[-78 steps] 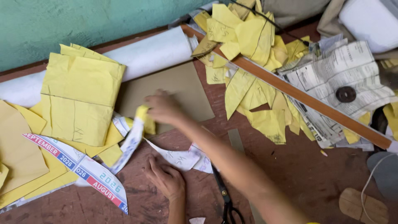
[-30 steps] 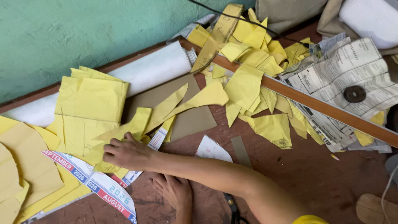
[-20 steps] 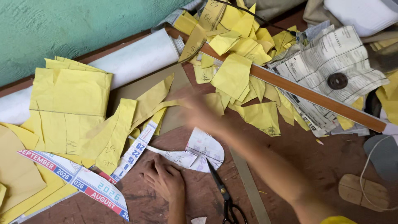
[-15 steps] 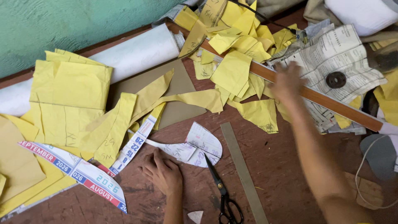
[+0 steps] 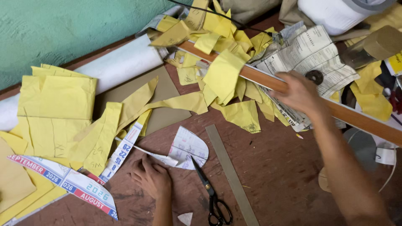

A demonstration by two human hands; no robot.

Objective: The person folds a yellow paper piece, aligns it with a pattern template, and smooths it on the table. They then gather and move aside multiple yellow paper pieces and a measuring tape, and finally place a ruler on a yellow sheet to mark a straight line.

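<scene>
Reaching across a cluttered brown counter (image 5: 284,167), right hand (image 5: 299,93) lay over the long wooden bar (image 5: 356,117), fingers curled down onto it; whether it truly gripped could not be told from above. Left hand (image 5: 153,179) pressed flat and open, holding nothing, just below a rounded cut-out of printed calendar paper (image 5: 188,146). Black-handled scissors (image 5: 211,194) lay beside that hand, blades toward the cut-out, next to a flat grey ruler strip (image 5: 230,171). Heaped yellow paper scraps (image 5: 224,75) draped over and under the bar's far end, crowding the back edge by the green wall (image 5: 63,29). Stacked yellow sheets (image 5: 56,104) and a white roll (image 5: 121,62) filled the left side, over a calendar strip (image 5: 63,180). Folded newspaper (image 5: 310,54) sat under the bar. Bare counter lay open only between ruler strip and right forearm.
</scene>
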